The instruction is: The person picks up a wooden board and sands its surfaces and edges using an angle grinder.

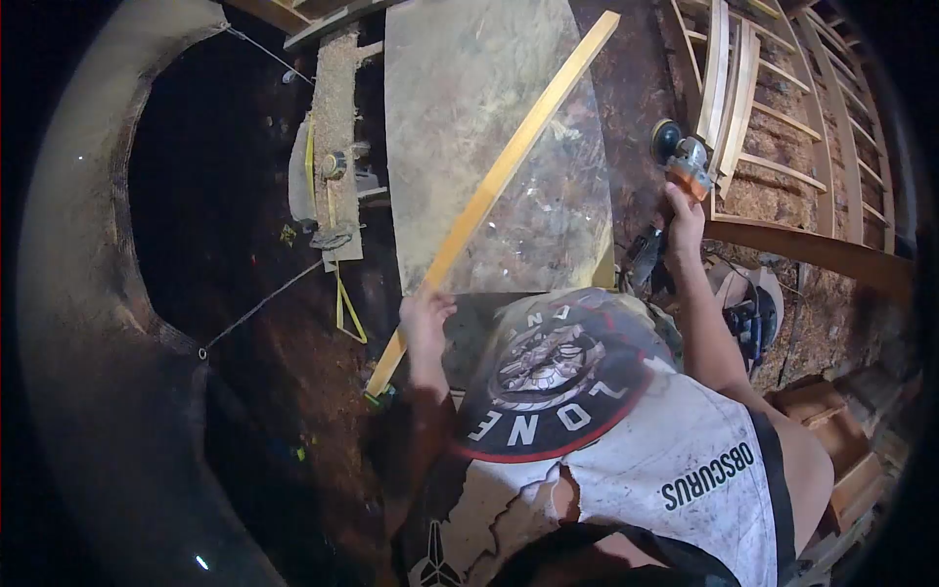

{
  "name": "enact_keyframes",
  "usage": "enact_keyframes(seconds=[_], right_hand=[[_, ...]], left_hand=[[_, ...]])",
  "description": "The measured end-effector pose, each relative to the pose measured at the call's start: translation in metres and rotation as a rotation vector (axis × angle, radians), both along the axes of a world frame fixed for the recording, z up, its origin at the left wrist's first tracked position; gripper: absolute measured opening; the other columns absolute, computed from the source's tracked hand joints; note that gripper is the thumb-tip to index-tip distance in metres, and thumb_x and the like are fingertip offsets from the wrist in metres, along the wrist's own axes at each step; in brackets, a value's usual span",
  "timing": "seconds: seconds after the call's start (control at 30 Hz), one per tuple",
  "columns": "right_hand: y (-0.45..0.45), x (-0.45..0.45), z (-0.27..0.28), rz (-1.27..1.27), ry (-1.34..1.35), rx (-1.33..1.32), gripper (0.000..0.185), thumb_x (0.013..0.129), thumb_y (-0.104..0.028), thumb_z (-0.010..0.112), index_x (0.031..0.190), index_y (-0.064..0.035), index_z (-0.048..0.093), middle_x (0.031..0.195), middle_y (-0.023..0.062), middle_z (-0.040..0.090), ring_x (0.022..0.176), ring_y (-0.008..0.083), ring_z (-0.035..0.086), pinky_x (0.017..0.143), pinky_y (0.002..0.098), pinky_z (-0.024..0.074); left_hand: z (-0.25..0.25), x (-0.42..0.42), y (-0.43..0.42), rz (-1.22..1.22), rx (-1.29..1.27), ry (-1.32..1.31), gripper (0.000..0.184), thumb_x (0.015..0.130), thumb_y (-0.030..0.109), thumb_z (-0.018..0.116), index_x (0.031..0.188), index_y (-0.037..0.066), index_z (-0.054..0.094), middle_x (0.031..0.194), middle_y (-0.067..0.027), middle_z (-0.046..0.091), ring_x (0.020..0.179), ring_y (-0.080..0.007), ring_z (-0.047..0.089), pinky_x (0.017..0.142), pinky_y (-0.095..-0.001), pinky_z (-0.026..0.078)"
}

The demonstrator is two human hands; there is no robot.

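A long wooden strip [509,161] lies diagonally across the worn board [430,127], its lower end sticking out past the board's near edge. My left hand [425,318] is at that lower part of the strip, fingers loosely spread over or beside it; whether it bears on the wood is unclear. Off to the right of the board, my right hand [685,205] is closed round the orange body of an angle grinder [691,168]. The grinder's dark round disc [666,140] points away from me, close to some stacked wooden strips [729,108].
Wooden slatted frames [797,122] stand at the upper right. A narrow rough bench [335,127] with a tape roll [335,164] is left of the board. A rope [269,305] runs to a hanging sheet [83,293] at far left. Boxes [822,416] sit at lower right.
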State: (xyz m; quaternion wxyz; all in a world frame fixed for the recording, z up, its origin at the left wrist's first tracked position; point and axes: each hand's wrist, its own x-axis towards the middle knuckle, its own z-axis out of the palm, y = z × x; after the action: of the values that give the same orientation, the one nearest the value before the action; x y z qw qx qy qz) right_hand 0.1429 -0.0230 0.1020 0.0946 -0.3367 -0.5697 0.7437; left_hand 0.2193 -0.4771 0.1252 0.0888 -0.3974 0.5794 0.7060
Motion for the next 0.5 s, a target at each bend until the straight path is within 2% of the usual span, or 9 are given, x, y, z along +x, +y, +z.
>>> enact_keyframes(seconds=[0.07,0.1,0.13,0.17,0.2,0.27,0.3,0.37,0.5], right_hand=[[-0.013,-0.002,-0.002,-0.008,0.09,-0.093,0.016,0.092,-0.021,0.069,0.097,-0.0099,0.058,0.079,-0.0018,0.058,0.059,0.0103,0.052,0.053,0.0254,0.043],[-0.025,-0.006,0.008,-0.016,0.115,-0.09,0.016,0.092,-0.019,0.068,0.1,-0.0096,0.058,0.08,-0.001,0.059,0.061,0.0108,0.054,0.052,0.0257,0.044],[-0.039,-0.006,0.018,-0.021,0.103,-0.1,0.016,0.092,-0.019,0.069,0.1,-0.0093,0.059,0.08,-0.0004,0.059,0.061,0.0109,0.055,0.051,0.0259,0.0441],[-0.054,-0.006,0.039,-0.029,0.09,-0.11,0.017,0.091,-0.019,0.069,0.101,-0.009,0.059,0.08,0.0002,0.06,0.062,0.0111,0.056,0.05,0.0262,0.0441],[-0.051,-0.001,0.021,0.064,0.088,-0.118,0.022,0.091,-0.021,0.07,0.103,-0.0072,0.059,0.081,0.0011,0.061,0.066,0.0113,0.058,0.052,0.0273,0.0456],[-0.073,0.005,0.039,0.085,0.04,-0.146,0.025,0.09,-0.021,0.07,0.107,-0.0061,0.06,0.083,0.0012,0.061,0.067,0.0119,0.059,0.057,0.0283,0.0476],[-0.077,0.011,0.039,0.11,0.024,-0.172,0.025,0.09,-0.02,0.07,0.109,-0.0059,0.061,0.084,0.0009,0.062,0.067,0.0119,0.06,0.061,0.0283,0.0492],[-0.081,0.024,0.033,0.138,0.041,-0.139,0.027,0.09,-0.021,0.07,0.109,-0.0058,0.06,0.084,0.0016,0.062,0.066,0.0129,0.06,0.061,0.0289,0.05],[-0.084,0.042,0.035,0.168,-0.009,-0.181,0.029,0.089,-0.023,0.071,0.109,-0.0056,0.059,0.082,0.001,0.06,0.066,0.0134,0.061,0.061,0.0294,0.0504]], left_hand=[[0.019,-0.032,0.032,-0.519,-0.652,-0.072,0.039,0.089,0.033,0.068,0.101,-0.004,0.065,0.088,-0.0096,0.066,0.081,-0.0236,0.066,0.071,-0.0367,0.054],[0.009,-0.04,0.036,-0.519,-0.645,-0.065,0.039,0.089,0.033,0.068,0.101,-0.004,0.065,0.088,-0.0096,0.066,0.081,-0.0236,0.066,0.071,-0.0367,0.054],[-0.006,-0.046,0.038,-0.621,-1.227,0.241,0.042,0.087,0.035,0.071,0.102,-0.005,0.067,0.085,-0.0089,0.066,0.08,-0.023,0.067,0.072,-0.0364,0.053],[-0.023,-0.049,0.033,-0.685,-1.489,0.42,0.044,0.086,0.036,0.072,0.102,-0.005,0.067,0.084,-0.0086,0.067,0.079,-0.0227,0.067,0.073,-0.0363,0.053],[-0.041,-0.053,0.029,-0.688,-1.792,0.589,0.046,0.085,0.037,0.073,0.102,-0.005,0.068,0.082,-0.0083,0.067,0.079,-0.0224,0.067,0.074,-0.0362,0.052],[-0.066,-0.064,0.004,-0.839,-1.431,0.343,0.044,0.087,0.038,0.073,0.098,-0.004,0.071,0.076,-0.0079,0.067,0.073,-0.0194,0.064,0.073,-0.0369,0.05],[-0.055,-0.077,-0.005,-0.854,-1.424,0.356,0.044,0.087,0.038,0.073,0.098,-0.004,0.072,0.076,-0.0079,0.067,0.073,-0.0194,0.064,0.073,-0.0369,0.05],[-0.02,-0.099,-0.021,-0.962,-0.492,-0.077,0.045,0.089,0.039,0.072,0.094,-0.006,0.072,0.075,-0.0077,0.067,0.075,-0.0165,0.062,0.073,-0.0355,0.048],[-0.059,-0.101,-0.032,-0.956,-0.502,-0.009,0.045,0.089,0.039,0.072,0.092,-0.006,0.071,0.078,-0.0082,0.069,0.071,-0.018,0.062,0.066,-0.0367,0.05]])
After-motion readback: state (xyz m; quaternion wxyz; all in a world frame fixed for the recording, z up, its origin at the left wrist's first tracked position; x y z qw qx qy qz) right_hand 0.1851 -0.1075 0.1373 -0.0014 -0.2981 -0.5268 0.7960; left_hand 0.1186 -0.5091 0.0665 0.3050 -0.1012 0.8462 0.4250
